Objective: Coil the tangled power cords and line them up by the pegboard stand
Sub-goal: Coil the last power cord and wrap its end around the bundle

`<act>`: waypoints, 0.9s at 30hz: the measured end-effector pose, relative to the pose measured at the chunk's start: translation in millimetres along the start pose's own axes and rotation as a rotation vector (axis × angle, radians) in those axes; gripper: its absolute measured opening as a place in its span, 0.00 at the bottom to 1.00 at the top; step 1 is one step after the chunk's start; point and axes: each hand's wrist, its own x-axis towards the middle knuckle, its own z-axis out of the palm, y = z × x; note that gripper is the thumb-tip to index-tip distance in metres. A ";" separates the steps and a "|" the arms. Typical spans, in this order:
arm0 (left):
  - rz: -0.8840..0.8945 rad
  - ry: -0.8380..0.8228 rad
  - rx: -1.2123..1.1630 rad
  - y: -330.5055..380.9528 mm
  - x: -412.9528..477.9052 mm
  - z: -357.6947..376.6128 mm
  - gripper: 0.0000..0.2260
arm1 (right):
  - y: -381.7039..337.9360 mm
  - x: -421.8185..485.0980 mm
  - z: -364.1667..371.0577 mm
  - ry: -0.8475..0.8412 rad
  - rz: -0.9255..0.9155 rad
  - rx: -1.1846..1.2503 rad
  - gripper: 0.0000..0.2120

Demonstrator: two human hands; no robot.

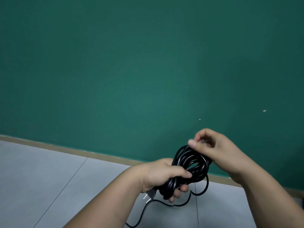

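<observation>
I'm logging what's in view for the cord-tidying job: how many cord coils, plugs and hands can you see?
Black cord coil: 1
Plug: 1
Hands: 2 (left hand, right hand)
Total: 4

Head view — forward-down, close over hands (189, 162)

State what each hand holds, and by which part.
Both hold one black power cord coil: the left hand grips its lower bundle, the right hand pinches the top of the loops.
</observation>
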 end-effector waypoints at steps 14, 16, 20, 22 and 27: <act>0.105 0.082 -0.143 -3.7 11.6 0.6 0.11 | 7.3 4.0 -7.9 0.098 -0.076 0.108 0.05; 0.118 0.113 -0.145 -4.8 15.4 2.2 0.11 | 9.1 5.2 0.1 0.201 -0.075 0.026 0.05; 0.159 0.136 -0.227 -3.5 17.9 2.8 0.09 | 11.9 5.5 -0.1 0.254 -0.062 -0.149 0.13; 0.210 0.134 -0.299 -2.0 17.4 1.1 0.09 | 11.8 4.9 -4.1 0.172 -0.001 -0.005 0.14; 0.331 0.176 -0.381 0.9 13.7 -4.9 0.11 | 19.5 6.9 -0.4 -0.011 0.046 0.087 0.06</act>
